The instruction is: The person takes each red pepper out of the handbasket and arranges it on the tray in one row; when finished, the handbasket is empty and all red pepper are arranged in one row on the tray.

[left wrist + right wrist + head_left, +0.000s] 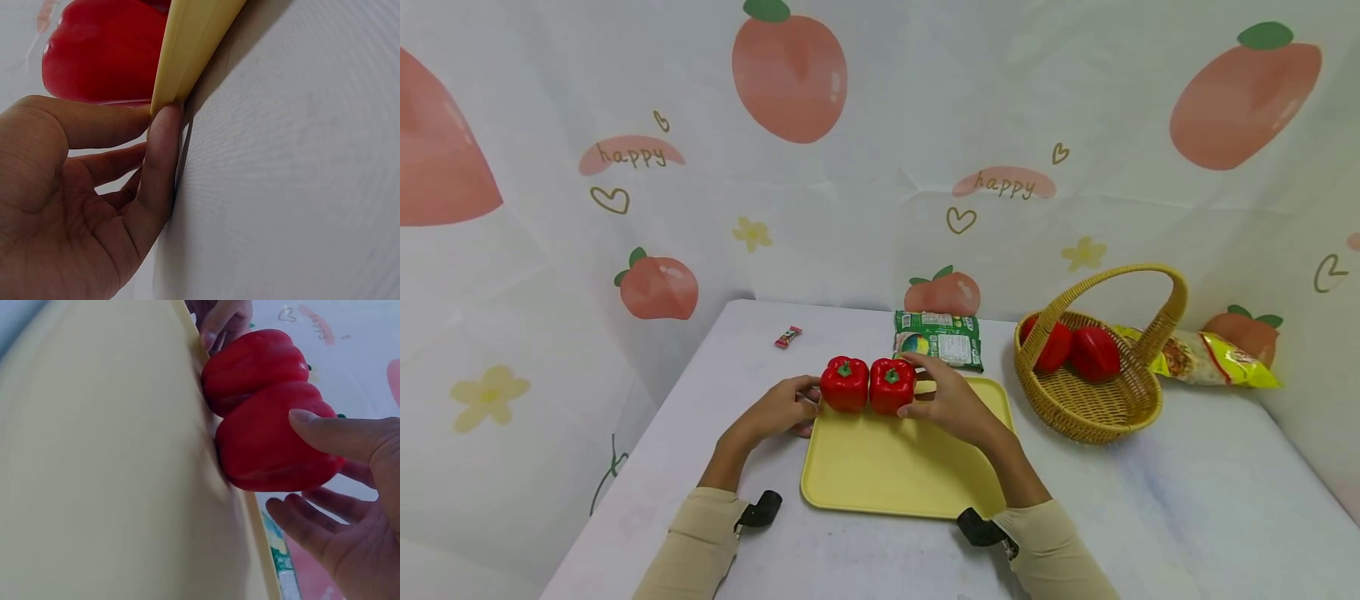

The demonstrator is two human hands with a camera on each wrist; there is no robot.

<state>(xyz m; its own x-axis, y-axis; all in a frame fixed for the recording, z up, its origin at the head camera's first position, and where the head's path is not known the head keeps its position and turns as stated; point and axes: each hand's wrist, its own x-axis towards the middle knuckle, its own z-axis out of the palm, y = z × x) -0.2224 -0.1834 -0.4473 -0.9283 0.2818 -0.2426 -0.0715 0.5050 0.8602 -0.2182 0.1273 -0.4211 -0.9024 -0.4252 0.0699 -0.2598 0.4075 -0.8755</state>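
Note:
Two red bell peppers, a left one (844, 385) and a right one (891, 388), stand side by side at the back of a yellow tray (887, 475), their green stems up. My right hand (951, 404) holds the right pepper, with the thumb (319, 428) on its near side and the fingers around the far side. At the tray's back left corner, my left hand (778, 408) pinches the rim. The left wrist view shows its thumb and a fingertip (164, 134) at the tray edge, just beside the left pepper.
A wicker basket (1078, 421) with a tall handle and red peppers (1093, 354) inside stands to the right. Behind it lies a yellow-and-clear food bag (1206, 358). Green packets (940, 337) lie behind the tray. A small red wrapped candy (788, 337) is at the back left.

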